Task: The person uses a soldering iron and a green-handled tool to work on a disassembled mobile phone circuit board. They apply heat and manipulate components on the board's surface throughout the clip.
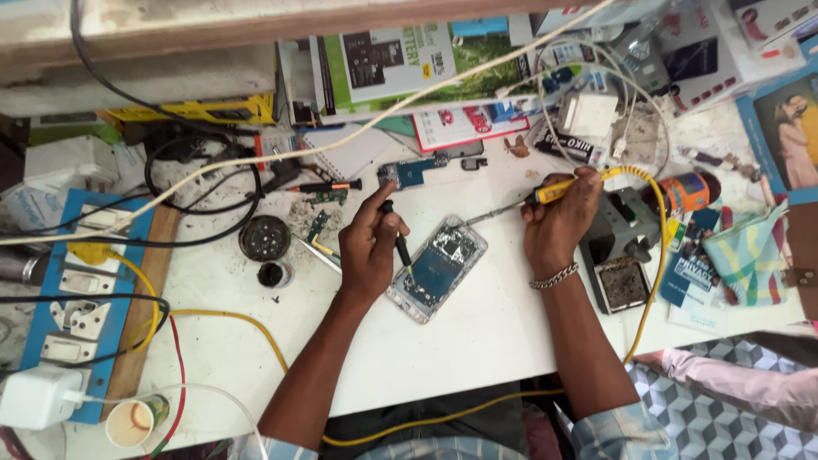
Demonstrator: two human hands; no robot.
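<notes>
An opened phone [436, 267] with its circuit board showing lies tilted on the white table [460, 341]. My left hand [371, 243] grips a small black-handled tool [396, 237] upright, its tip touching the phone's left side. My right hand [558, 223] holds a yellow-handled soldering iron [552, 191]; its metal tip reaches left to the phone's upper edge. A yellow cable [656, 247] runs from the iron down the table's right side. A chain bracelet sits on my right wrist.
A small circuit board [411, 172] and a screwdriver [328, 186] lie behind the phone. A round tin [264, 237] stands at the left, a grey soldering stand [622, 247] at the right. A blue switch board [77, 298], cables, boxes and a paper cup [130, 423] crowd the edges. Another person's pink sleeve [741, 383] is at lower right.
</notes>
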